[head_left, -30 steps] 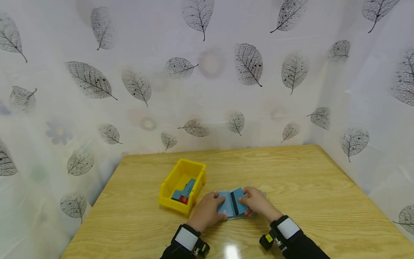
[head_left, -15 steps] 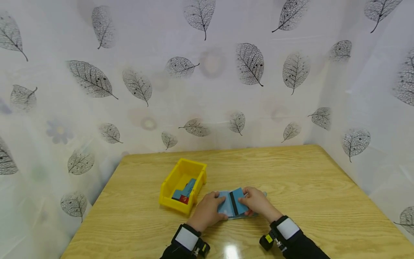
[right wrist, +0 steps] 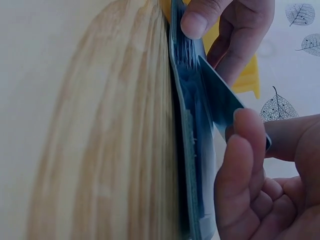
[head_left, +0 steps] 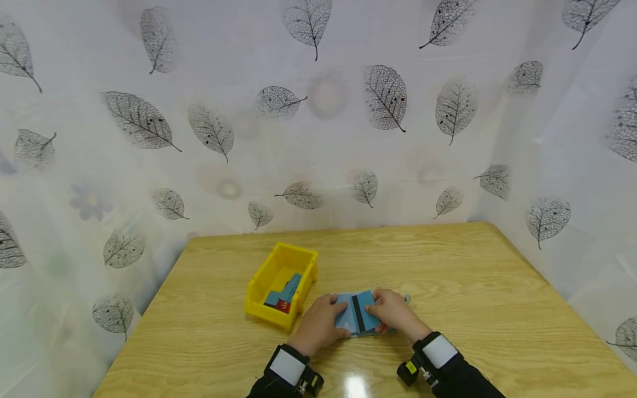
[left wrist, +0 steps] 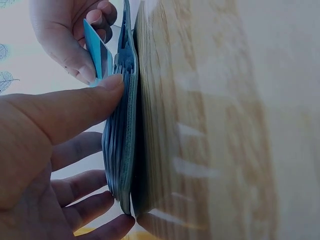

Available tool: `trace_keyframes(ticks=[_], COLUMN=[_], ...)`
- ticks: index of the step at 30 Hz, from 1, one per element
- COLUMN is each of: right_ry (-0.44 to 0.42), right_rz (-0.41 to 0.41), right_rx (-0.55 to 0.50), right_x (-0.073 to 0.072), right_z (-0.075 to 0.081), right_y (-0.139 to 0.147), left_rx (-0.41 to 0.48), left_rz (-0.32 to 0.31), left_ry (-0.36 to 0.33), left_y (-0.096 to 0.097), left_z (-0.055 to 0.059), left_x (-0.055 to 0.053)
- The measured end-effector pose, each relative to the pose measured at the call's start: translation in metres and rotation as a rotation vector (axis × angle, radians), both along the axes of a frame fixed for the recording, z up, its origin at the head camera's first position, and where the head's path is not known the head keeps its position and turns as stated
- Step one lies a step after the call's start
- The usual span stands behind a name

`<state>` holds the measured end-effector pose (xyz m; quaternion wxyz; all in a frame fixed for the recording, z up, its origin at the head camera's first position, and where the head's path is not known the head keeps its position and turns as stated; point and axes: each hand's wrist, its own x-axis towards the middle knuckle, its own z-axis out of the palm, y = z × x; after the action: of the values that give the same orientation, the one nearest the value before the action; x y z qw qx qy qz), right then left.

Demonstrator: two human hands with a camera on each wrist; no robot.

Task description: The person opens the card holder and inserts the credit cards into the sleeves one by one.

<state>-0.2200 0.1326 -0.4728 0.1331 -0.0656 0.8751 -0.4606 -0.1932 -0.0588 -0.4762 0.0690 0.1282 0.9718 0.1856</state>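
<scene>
A light-blue card holder (head_left: 343,320) with a stack of clear sleeves lies opened on the table. My left hand (head_left: 318,325) holds its left side; in the left wrist view the thumb presses the near edges of the sleeves (left wrist: 116,135) and the fingers lie along the left side. My right hand (head_left: 395,310) pinches a blue card (head_left: 369,307) with a black stripe between thumb and fingers. Seen from the right wrist, the card (right wrist: 220,95) stands tilted, its left edge right at the sleeves. The holder's right half is partly hidden under the right hand.
Left of the holder stands a yellow bin (head_left: 252,296), close to my left hand. Inside it lie blue cards (head_left: 290,288) and a red piece (head_left: 283,307). The wooden table (head_left: 448,265) ends at a white curtain (head_left: 318,143) printed with leaves.
My right hand has shifted slightly to the left with the card. The left hand and the card holder keep their place.
</scene>
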Motion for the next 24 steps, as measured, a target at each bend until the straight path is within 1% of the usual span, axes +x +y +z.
trace_keyframes(ticks=[6,11,14,16,21,24], right_ry=[0.000,-0.010,-0.020,-0.036,-0.048,-0.032], right_rz=[0.004,0.006,0.018,0.043,0.088,0.084], right_rx=[0.014,0.027,0.030,0.039,0.043,0.054], right_x=[0.0004,0.0002,0.0004,0.0005,0.0002,-0.0006], right_z=[0.0003,0.0013,0.0020,0.0028,0.0035,0.0020], right_y=[-0.0004,-0.0013,-0.0014,-0.0014,-0.0044,-0.0074], left_rx=[-0.022,-0.018,-0.009,-0.003,0.010,0.021], left_rz=[-0.009,-0.017,-0.018,-0.021,-0.033,-0.033], left_ry=[0.024,0.029,0.028,0.030,0.039,0.037], left_y=[-0.0007,-0.0002,-0.0007,-0.0013,-0.0021,-0.0018], left_z=[0.0005,-0.0005,-0.0023,-0.0031,0.0002,0.0030], left_x=[0.0009,0.0013,0.0011,0.0009,0.0007,0.0010])
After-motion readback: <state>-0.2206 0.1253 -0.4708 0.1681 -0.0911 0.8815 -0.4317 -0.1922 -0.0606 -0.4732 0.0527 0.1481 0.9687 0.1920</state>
